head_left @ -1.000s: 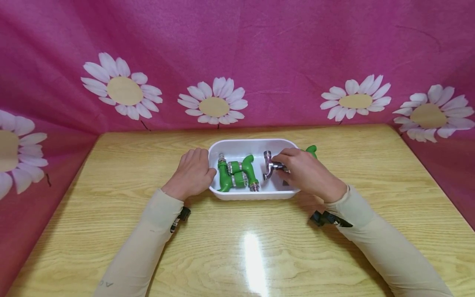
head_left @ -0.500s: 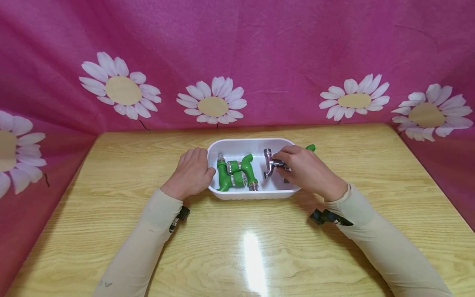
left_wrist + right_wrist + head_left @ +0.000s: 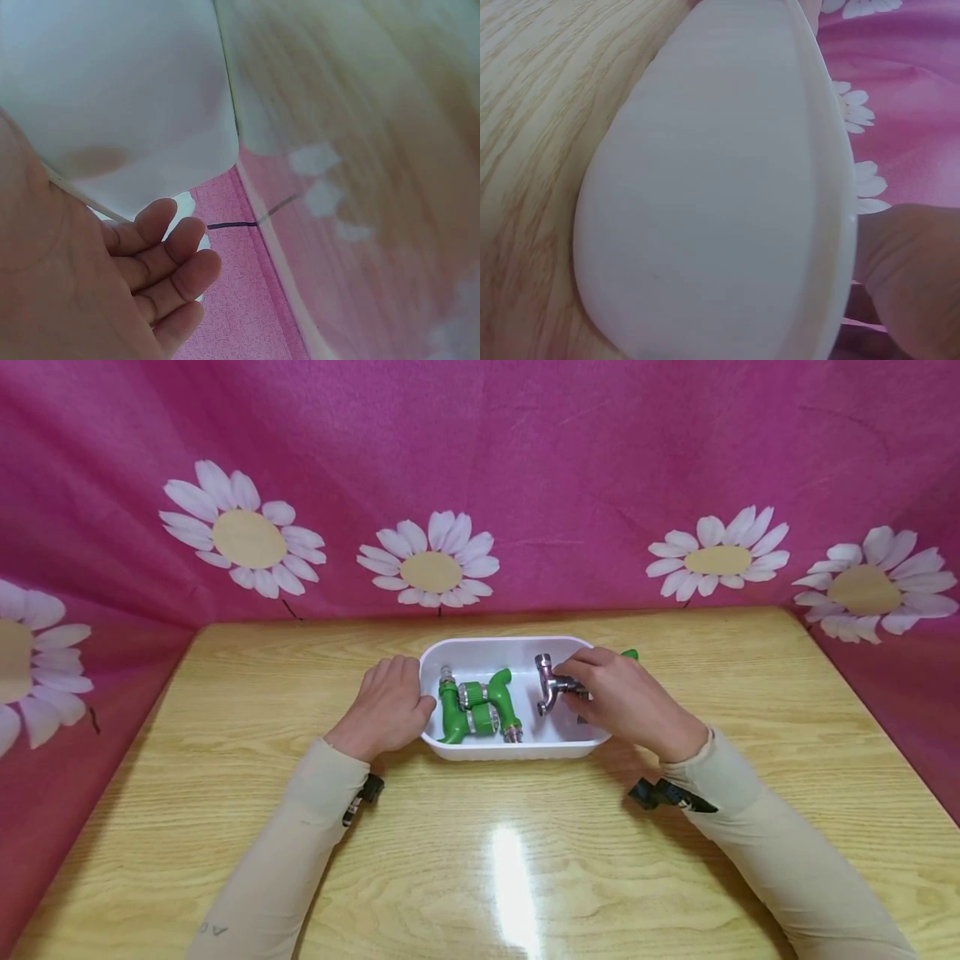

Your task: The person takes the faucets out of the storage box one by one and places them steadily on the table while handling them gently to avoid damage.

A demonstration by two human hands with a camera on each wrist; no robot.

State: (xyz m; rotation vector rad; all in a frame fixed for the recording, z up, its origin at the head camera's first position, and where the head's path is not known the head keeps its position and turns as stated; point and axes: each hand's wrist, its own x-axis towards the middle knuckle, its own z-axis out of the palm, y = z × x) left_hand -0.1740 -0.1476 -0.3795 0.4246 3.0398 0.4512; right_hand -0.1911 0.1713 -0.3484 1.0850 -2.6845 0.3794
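The right hand [image 3: 630, 697] pinched a silver tap [image 3: 548, 685] between nearly closed fingers, at the right half of a white tub [image 3: 517, 752] on the desk [image 3: 405, 868]. Two green taps [image 3: 503, 700] lay inside, leftward; the left hand [image 3: 387, 703] held the left rim, fingers loosely curled.

- Before you is a table [image 3: 427, 835] with yellow-brown wood grain and a bright streak of glare [image 3: 513, 889] on your side.
- Directly on it, toward the far edge, you have a white tray [image 3: 517, 752], sitting flat.
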